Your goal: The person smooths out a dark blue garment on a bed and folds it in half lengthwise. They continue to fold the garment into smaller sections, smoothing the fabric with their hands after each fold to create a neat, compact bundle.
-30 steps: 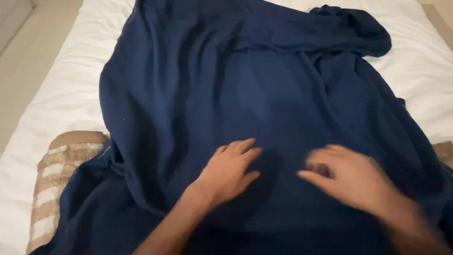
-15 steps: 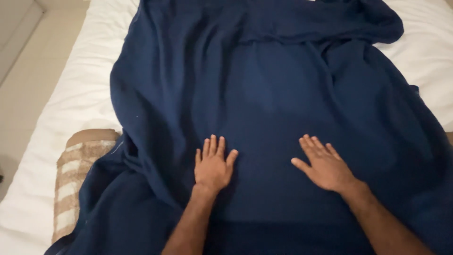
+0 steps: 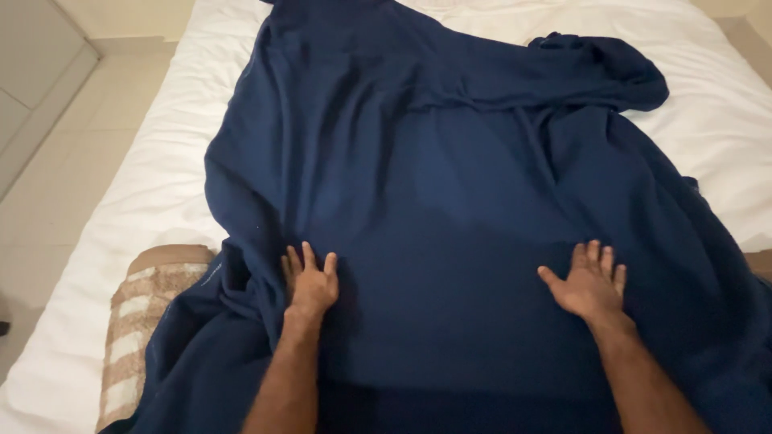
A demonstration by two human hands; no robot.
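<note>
A large dark blue cloth [image 3: 450, 185] lies spread over a white bed [image 3: 153, 185], wrinkled and bunched at its far right end. My left hand [image 3: 310, 281] rests flat on the cloth near its left folds, fingers together and pointing away from me. My right hand [image 3: 591, 283] lies flat on the cloth further right, fingers slightly spread. Neither hand grips anything. The stretch of cloth between the two hands looks smooth.
A brown and cream striped blanket [image 3: 141, 321] lies at the bed's near left edge, partly under the blue cloth. Pale tiled floor [image 3: 48, 161] runs along the left side of the bed. White sheet [image 3: 724, 104] shows at the right.
Both hands have slid apart across the cloth, the left one leftwards and the right one rightwards. The cloth between them is flatter than before.
</note>
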